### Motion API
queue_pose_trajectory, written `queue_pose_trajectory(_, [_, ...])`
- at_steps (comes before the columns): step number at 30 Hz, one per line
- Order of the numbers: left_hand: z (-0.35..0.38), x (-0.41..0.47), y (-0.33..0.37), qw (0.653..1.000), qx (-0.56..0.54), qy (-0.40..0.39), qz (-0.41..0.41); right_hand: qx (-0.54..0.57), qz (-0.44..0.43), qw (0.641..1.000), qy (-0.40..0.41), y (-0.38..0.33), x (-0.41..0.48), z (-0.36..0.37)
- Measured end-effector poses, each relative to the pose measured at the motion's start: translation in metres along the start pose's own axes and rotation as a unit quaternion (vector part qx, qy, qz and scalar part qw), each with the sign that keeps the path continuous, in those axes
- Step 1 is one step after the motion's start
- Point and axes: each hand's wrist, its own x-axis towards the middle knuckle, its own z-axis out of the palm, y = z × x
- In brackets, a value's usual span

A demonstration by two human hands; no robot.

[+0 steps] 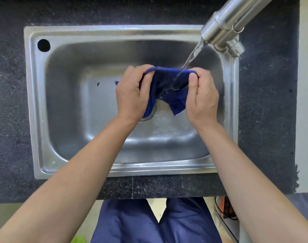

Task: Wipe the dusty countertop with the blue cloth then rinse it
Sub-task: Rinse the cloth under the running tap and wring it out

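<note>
The blue cloth (167, 85) hangs stretched between both hands above the steel sink (70, 106). My left hand (132, 95) pinches its left edge and my right hand (204, 97) pinches its right edge. Water (191, 58) streams from the steel faucet (225, 27) at the upper right onto the middle of the cloth. The cloth's lower corners dangle over the drain, which it partly hides. The dark speckled countertop (9, 102) surrounds the sink.
A round hole (43, 45) sits in the sink rim's far left corner. The counter's front edge (149, 188) runs just below the sink, with my legs in blue trousers (156, 223) under it. An orange object (225, 207) lies at lower right.
</note>
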Motion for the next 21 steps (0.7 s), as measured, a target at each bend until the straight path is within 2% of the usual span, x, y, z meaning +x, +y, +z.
queue_pose_trajectory(2, [0.001, -0.014, -0.011, 0.999, 0.03, -0.019, 0.003, -0.016, 0.006, 0.998, -0.054, 0.004, -0.012, 0.003])
queue_pose_trajectory(3, [0.002, -0.024, -0.021, 0.995, 0.065, -0.071, -0.01, -0.047, 0.016, 0.993, -0.106, 0.012, -0.019, 0.006])
queue_pose_trajectory(4, [0.002, -0.034, -0.033, 0.98, 0.117, -0.157, -0.032, -0.105, 0.03, 0.978, -0.177, 0.022, -0.024, 0.009])
queue_pose_trajectory(6, [0.002, -0.053, -0.056, 0.91, 0.219, -0.34, -0.087, -0.235, 0.047, 0.917, -0.32, 0.041, -0.035, 0.015])
queue_pose_trajectory(7, [0.0, -0.06, -0.063, 0.878, 0.24, -0.396, -0.123, -0.271, 0.058, 0.892, -0.358, 0.049, -0.038, 0.016])
queue_pose_trajectory(8, [-0.002, -0.065, -0.066, 0.861, 0.243, -0.419, -0.157, -0.28, 0.067, 0.883, -0.37, 0.053, -0.038, 0.018])
queue_pose_trajectory(10, [-0.004, -0.069, -0.069, 0.866, 0.268, -0.39, -0.163, -0.265, 0.067, 0.891, -0.364, 0.06, -0.037, 0.024])
queue_pose_trajectory(13, [0.008, -0.064, -0.074, 0.895, 0.303, -0.321, -0.062, -0.262, 0.051, 0.88, -0.392, 0.063, -0.034, 0.044])
queue_pose_trajectory(15, [0.017, -0.056, -0.078, 0.886, 0.28, -0.357, -0.095, -0.281, 0.039, 0.864, -0.417, 0.066, -0.034, 0.055])
queue_pose_trajectory(17, [0.026, -0.051, -0.082, 0.853, 0.256, -0.419, -0.177, -0.257, 0.049, 0.875, -0.407, 0.069, -0.033, 0.062])
queue_pose_trajectory(18, [0.03, -0.051, -0.083, 0.846, 0.258, -0.427, -0.188, -0.227, 0.066, 0.886, -0.399, 0.069, -0.032, 0.062])
queue_pose_trajectory(21, [0.033, -0.044, -0.08, 0.882, 0.246, -0.365, -0.169, -0.159, 0.15, 0.899, -0.38, 0.061, -0.024, 0.056])
